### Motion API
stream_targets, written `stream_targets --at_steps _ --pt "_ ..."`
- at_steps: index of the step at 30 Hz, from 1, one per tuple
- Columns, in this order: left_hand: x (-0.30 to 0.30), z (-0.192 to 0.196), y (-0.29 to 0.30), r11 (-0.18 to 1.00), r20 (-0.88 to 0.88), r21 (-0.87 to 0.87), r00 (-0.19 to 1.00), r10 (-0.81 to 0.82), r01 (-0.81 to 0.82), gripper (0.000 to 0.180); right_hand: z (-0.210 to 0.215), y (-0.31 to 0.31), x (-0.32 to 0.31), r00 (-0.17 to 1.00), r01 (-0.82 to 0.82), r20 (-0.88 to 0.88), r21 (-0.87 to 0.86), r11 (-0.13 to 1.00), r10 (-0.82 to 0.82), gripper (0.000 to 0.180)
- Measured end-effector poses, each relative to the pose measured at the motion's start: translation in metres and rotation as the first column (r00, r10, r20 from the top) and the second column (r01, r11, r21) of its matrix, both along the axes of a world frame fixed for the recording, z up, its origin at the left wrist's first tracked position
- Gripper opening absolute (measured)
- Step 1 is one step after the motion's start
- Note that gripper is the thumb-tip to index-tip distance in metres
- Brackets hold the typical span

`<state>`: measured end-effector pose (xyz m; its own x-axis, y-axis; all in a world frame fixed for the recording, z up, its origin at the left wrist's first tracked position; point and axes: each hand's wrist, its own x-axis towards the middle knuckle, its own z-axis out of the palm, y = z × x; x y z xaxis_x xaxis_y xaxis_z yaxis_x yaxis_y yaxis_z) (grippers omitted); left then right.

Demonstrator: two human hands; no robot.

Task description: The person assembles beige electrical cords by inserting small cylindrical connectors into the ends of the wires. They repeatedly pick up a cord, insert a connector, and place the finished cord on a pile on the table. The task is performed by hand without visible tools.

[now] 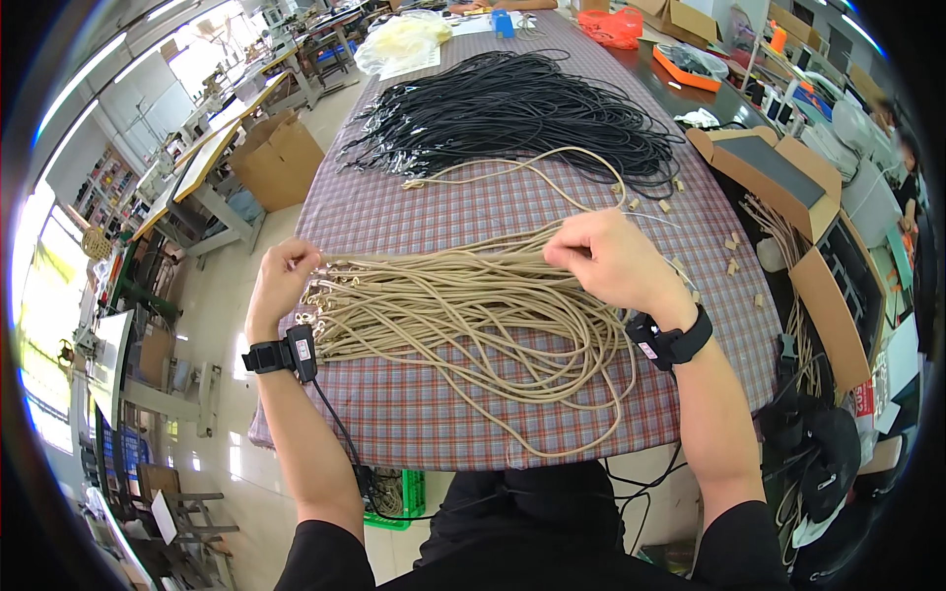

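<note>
A heap of tan cords (pixel 463 305) lies looped across the near part of the table, its metal-tipped ends bunched at the left. My left hand (pixel 281 281) is closed in a pinch at the end of a tan cord along the heap's far edge. That cord runs right to my right hand (pixel 616 258), whose fingers are curled closed around it; the exact grip is hidden by the hand. Beyond my hands, a single tan cord (pixel 512 169) curves over the cloth. Farther back is a large pile of black cords (pixel 522 108), with shiny ends at its left.
A plaid cloth (pixel 414 414) covers the table. Small tan pieces (pixel 732 266) are scattered at its right edge. Open cardboard boxes (pixel 828 305) stand to the right, and another carton (pixel 276 158) is on the floor at left. A green crate (pixel 404 502) sits below the near edge.
</note>
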<state>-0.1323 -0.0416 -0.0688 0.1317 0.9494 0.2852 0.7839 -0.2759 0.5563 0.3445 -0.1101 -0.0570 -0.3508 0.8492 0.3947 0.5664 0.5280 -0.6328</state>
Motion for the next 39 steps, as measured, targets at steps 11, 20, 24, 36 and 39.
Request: stream_targets --at_steps 11,20,24,36,39 --pt "0.11 0.005 0.015 0.948 -0.187 0.258 0.972 -0.142 0.188 0.029 -0.017 0.013 0.01 0.968 0.227 0.103 0.029 0.973 -0.229 0.032" --pt "0.142 -0.014 0.141 0.987 -0.477 -0.057 0.865 -0.159 0.15 0.047 -0.028 0.018 0.007 0.969 0.154 0.183 0.083 0.985 -0.167 0.026" --pt "0.157 -0.024 0.147 0.986 -0.512 0.091 0.856 -0.073 0.138 0.027 -0.028 0.015 0.01 0.964 0.169 0.184 0.144 0.975 -0.194 0.025" --pt "0.237 0.047 -0.039 0.762 -0.008 0.148 0.771 -0.637 0.631 0.01 -0.008 -0.001 -0.011 0.989 -0.074 -0.106 0.264 0.962 0.105 0.044" --pt "0.218 0.034 -0.035 0.821 -0.001 0.249 0.848 -0.53 0.514 0.008 -0.017 0.005 -0.011 0.993 -0.029 -0.104 0.243 0.97 0.055 0.02"
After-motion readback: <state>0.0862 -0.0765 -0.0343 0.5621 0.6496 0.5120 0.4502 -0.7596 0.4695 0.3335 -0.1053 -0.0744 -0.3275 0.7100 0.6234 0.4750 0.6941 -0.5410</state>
